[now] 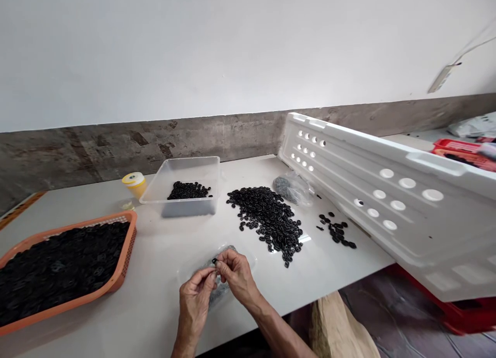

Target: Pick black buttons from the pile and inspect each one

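Both hands meet above a clear plastic bag (227,290) of small grey pieces near the table's front edge. My right hand (237,276) pinches a small black part (214,261) between thumb and fingertips. Close against it, my left hand (198,297) is closed, thumb on fingertips; what it holds is too small to make out. Beyond the hands lies a pile of small black oval parts (267,216). A translucent bin (188,209) behind the bag holds more black parts. On the left, an orange basket (129,244) is filled with black pieces.
A white plastic panel with holes (341,167) leans along the right side. Beside it are a few loose black pieces (338,233) and a knotted bag of grey pieces (289,188). A yellow and white container (135,185) stands back left; a red crate (461,316) is below right.
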The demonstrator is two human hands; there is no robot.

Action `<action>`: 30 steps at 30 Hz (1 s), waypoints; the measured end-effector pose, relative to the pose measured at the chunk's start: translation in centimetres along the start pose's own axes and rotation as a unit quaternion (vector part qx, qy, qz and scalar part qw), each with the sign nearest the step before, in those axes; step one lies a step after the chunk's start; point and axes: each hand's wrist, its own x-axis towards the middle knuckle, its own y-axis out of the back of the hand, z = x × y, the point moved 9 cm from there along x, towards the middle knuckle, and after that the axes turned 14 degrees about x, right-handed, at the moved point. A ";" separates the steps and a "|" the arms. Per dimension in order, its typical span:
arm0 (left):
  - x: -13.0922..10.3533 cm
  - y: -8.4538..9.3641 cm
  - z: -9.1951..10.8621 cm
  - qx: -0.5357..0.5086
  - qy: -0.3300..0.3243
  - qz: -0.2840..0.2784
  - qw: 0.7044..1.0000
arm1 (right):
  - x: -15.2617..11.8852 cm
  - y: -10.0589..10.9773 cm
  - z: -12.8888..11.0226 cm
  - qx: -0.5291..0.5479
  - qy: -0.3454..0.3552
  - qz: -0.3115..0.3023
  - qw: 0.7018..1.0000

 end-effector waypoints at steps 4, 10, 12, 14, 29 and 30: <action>-0.5 0.0 0.7 -0.010 -0.018 0.020 1.000 | 0.0 -0.2 0.1 0.018 -0.012 -0.002 1.000; -0.1 0.7 -0.2 0.003 0.004 0.023 1.000 | -0.2 -0.2 0.1 0.044 -0.014 -0.005 0.999; 0.2 1.1 -0.8 0.007 0.015 0.020 1.000 | -0.3 -0.2 0.0 0.052 -0.013 -0.007 0.999; 0.3 1.4 -1.1 0.011 0.021 0.023 0.999 | -0.4 -0.2 -0.1 0.059 -0.015 -0.011 0.998; 0.0 1.8 -1.1 0.004 0.030 0.047 0.998 | -1.1 -1.6 0.7 0.107 -0.034 -0.023 0.993; 0.0 1.8 -1.2 -0.001 0.032 0.046 0.998 | -1.1 -1.6 0.7 0.109 -0.034 -0.019 0.993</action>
